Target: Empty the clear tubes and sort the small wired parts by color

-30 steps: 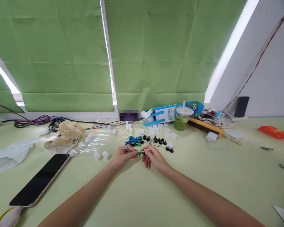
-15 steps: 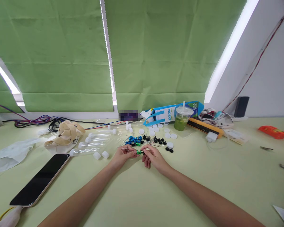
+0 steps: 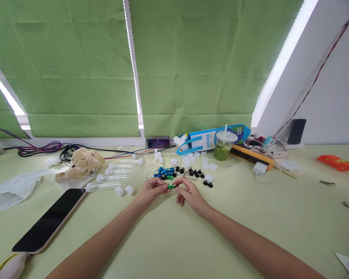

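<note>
Between the fingertips of both hands is a small shiny green part (image 3: 170, 186), too small to name surely. My left hand (image 3: 151, 192) pinches its left side, with thin metal pins showing along the fingers. My right hand (image 3: 189, 193) has thumb and forefinger closed on a small black piece (image 3: 175, 186) at the green part's right end; its other fingers are curled. Just beyond the hands lies a pile of shiny blue parts (image 3: 164, 172) with some green ones. Several black knob-like pieces (image 3: 196, 173) lie to the right of that pile.
Clear tubes (image 3: 113, 176) with white caps lie left of the pile. White round caps (image 3: 205, 166) are scattered at the right. A green drink cup (image 3: 222, 149) stands behind, before a blue-white bag (image 3: 202, 142). A phone (image 3: 50, 221) and a beige cloth (image 3: 80, 166) lie left.
Almost nothing differs. The fingers of my right hand have shifted slightly at the black piece, while my left hand keeps its place.
</note>
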`<state>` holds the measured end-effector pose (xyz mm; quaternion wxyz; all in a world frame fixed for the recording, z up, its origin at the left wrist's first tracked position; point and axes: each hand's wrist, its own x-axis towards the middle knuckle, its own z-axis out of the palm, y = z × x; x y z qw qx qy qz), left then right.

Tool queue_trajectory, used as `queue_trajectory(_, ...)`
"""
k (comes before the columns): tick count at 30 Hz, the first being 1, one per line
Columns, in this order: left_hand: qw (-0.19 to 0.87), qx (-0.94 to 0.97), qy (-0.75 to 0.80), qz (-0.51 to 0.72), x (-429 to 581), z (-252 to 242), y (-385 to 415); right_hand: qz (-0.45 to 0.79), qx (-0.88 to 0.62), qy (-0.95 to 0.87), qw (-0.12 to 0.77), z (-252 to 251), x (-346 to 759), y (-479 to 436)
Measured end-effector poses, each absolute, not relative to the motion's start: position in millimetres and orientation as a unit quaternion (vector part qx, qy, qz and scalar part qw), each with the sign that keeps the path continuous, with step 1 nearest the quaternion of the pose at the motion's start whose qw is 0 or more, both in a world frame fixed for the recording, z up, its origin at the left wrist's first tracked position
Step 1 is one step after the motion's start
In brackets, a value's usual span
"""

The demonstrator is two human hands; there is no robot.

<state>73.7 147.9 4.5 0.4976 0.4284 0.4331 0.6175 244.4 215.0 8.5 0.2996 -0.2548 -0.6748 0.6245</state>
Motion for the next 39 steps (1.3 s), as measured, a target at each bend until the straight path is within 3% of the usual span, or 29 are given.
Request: queue_trajectory(39,0.496,0.434,0.433,0.616,72.8,2.0,149.4,0.633,-0.258,-0.659,0.314,3.6,243.6,217.9)
